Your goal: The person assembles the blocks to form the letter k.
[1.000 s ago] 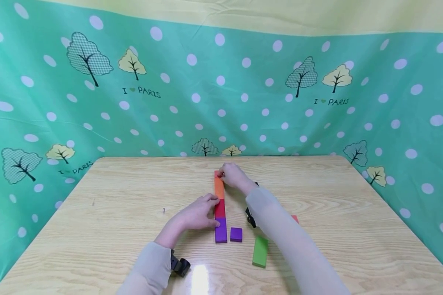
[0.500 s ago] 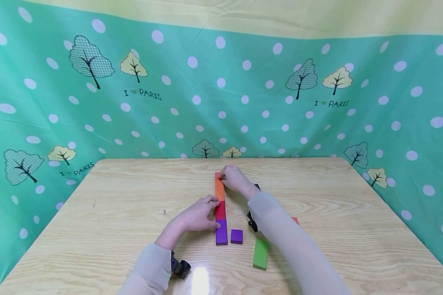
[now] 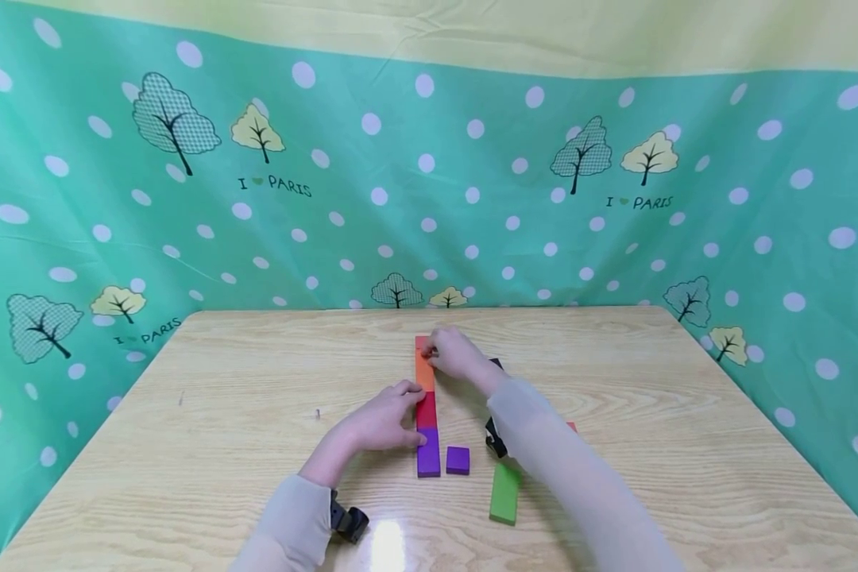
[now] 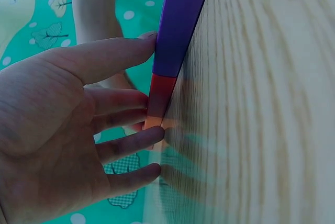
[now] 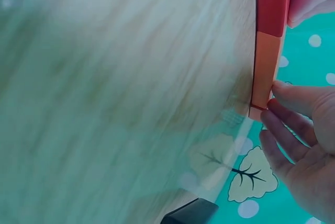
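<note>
A straight row of flat blocks runs away from me in the head view: a purple block [image 3: 429, 462], a red block [image 3: 426, 411], an orange block [image 3: 424, 370] and a coral block [image 3: 420, 342] farthest off. My left hand [image 3: 377, 417] lies along the row's left side, its thumb at the purple block's edge and its fingers spread, some reaching the red block. In the left wrist view those fingers look nearly straight. From the right, my right hand [image 3: 456, 354] touches the row around the orange block, thumb and loosely extended fingers [image 5: 285, 130] near its far end.
Right of the row lie a small purple block [image 3: 458, 461] and a green block [image 3: 504, 496]. Another coral block [image 3: 571, 427] is mostly hidden behind my right sleeve [image 3: 572, 469]. A patterned curtain [image 3: 429, 199] hangs behind the wooden table [image 3: 207, 413].
My right hand has slid slightly nearer along the row, showing more of the coral block. My left hand keeps its place, and the head view has tilted a little.
</note>
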Available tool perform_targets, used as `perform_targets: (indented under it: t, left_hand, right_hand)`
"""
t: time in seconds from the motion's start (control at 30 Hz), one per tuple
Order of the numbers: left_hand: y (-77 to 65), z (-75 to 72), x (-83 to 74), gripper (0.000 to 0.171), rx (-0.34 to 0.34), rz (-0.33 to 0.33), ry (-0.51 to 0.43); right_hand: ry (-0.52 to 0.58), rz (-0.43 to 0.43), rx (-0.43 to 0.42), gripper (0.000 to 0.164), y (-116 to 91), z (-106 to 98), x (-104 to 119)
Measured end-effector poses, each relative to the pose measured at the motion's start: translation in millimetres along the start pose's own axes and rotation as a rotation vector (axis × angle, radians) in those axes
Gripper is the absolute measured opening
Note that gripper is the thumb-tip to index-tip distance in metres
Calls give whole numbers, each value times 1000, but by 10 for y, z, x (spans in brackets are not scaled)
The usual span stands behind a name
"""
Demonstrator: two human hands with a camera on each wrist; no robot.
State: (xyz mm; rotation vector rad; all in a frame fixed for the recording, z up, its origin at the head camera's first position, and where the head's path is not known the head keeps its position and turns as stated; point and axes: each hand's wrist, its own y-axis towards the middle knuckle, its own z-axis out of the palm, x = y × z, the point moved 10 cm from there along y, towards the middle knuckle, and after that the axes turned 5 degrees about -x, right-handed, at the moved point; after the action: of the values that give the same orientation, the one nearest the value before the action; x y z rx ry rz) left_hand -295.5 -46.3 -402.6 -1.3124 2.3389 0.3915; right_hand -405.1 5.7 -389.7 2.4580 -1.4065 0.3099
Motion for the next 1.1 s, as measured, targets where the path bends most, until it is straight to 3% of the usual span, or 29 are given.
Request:
perform_targets:
  t: [0.57,1.1]
  left_hand:
    - [-8,5,-3,72,3,-6,-9]
    - [-14,3,14,72,-7,-7,4]
  right_hand:
    - [51,-2,41,23,-223,-55,12]
    - [47,53,27,27,-374,-164,-195]
